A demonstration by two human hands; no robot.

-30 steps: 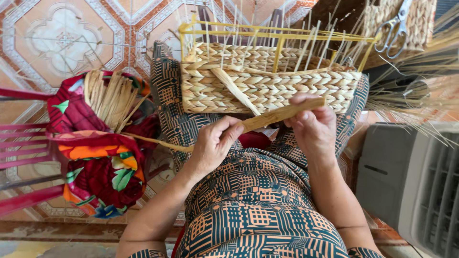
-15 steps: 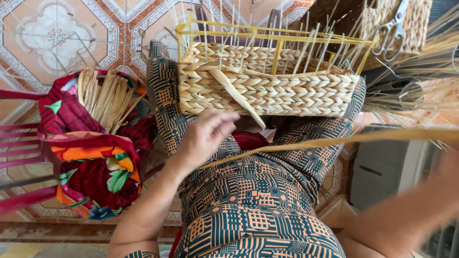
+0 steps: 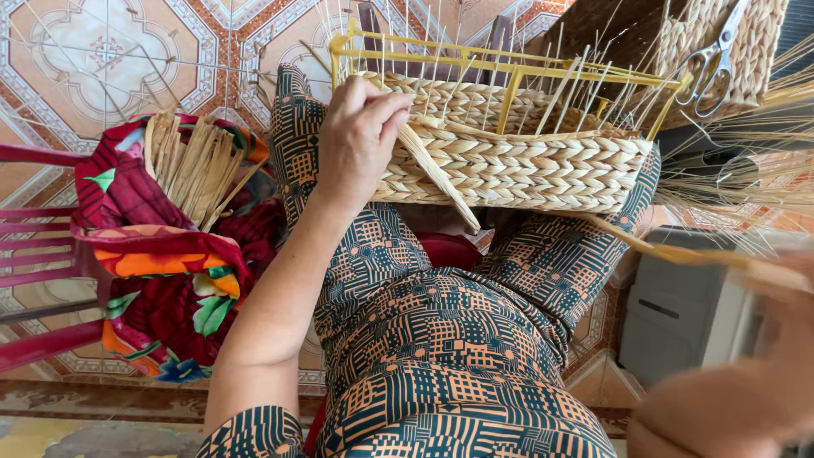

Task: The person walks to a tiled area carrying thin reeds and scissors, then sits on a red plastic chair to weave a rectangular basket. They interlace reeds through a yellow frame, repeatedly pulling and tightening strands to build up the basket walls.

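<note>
Floor tiles [image 3: 110,59], patterned orange and white, run under everything. Red plastic chair [image 3: 34,254] stands at the person's left, carrying a flowered cloth bundle [image 3: 161,280] with a sheaf of cut straw strips [image 3: 191,165] on top. Half-woven basket [image 3: 517,161] sits on the person's knees, built around a yellow wire frame [image 3: 509,68], thin stakes sticking up from its rim. Grey box [image 3: 687,314] at the right, on the floor. Second woven basket [image 3: 712,51] beyond, scissors [image 3: 712,64] hung on its wall. Left hand [image 3: 360,140] rests on the basket's near left corner, fingers curled over the weave. Right hand [image 3: 784,280], blurred, is closed on a long flat strand [image 3: 670,250] pulled taut from the basket's lower right edge.
</note>
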